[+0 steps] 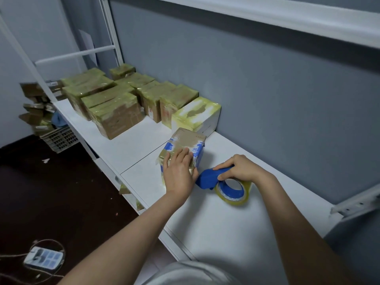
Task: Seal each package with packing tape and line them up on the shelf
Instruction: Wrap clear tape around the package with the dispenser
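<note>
A small package [186,141] with brown top and blue-and-white sides stands on the white shelf [216,219]. My left hand [180,171] lies flat on its near side, fingers straight, pressing the tape down. My right hand [239,167] grips the blue tape dispenser [207,178], whose clear yellowish tape roll [233,191] rests on the shelf just right of the package. Behind the package a white taped box [196,115] stands against the wall, with several taped cardboard boxes [117,103] lined up further left.
The grey wall [267,99] runs along the back of the shelf. A white upright post [44,85] crosses at the left. Loose cartons and a plastic crate [59,138] sit beyond the shelf's far end. A power strip [43,258] lies on the dark floor.
</note>
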